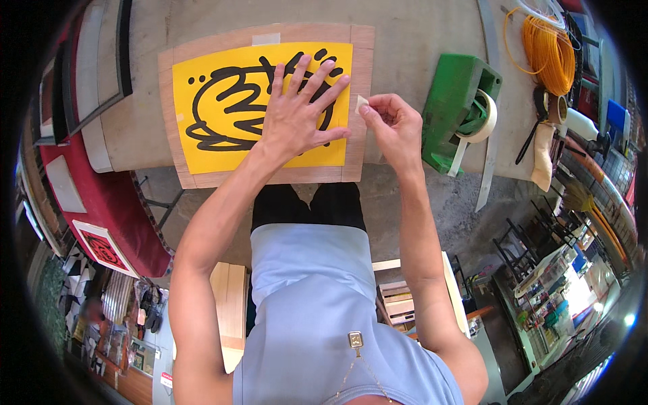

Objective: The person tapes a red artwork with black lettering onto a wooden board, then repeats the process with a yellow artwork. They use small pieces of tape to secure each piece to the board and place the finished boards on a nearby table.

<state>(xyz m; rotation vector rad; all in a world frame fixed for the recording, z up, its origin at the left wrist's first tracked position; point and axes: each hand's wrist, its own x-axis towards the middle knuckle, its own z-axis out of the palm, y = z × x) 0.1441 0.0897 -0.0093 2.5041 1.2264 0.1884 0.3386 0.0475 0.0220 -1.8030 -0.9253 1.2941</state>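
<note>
The left hand (297,111) is laid flat with its fingers spread wide apart, palm down, on the right half of a yellow sheet (260,104); nothing is gripped by it. The right hand (395,121) is held just beside the sheet's right edge, and its thumb and forefinger are pinched together on a small piece of pale tape (362,103), which stands up between the fingertips close to the left hand's little finger.

The yellow sheet is seen as a rectangle whose long axis runs left to right across the view, its lower edge turned toward the person. A thick black scribbled figure of looping strokes, with a few short dashes around it, is printed on it. The sheet is laid on a plywood board (361,81) of light brown, slightly larger, so that a wooden border is left showing all round. A strip of pale tape (266,39) is already stuck over the board's upper edge, above the sheet's top margin.

The board is borne by a grey worktable (418,40), with its near edge overhanging the table's front. To the right of the sheet, well apart from it, a green tape dispenser (459,101) with a roll of pale tape is set on the table. Farther right again, a coil of orange cord (550,50) is seen.
</note>
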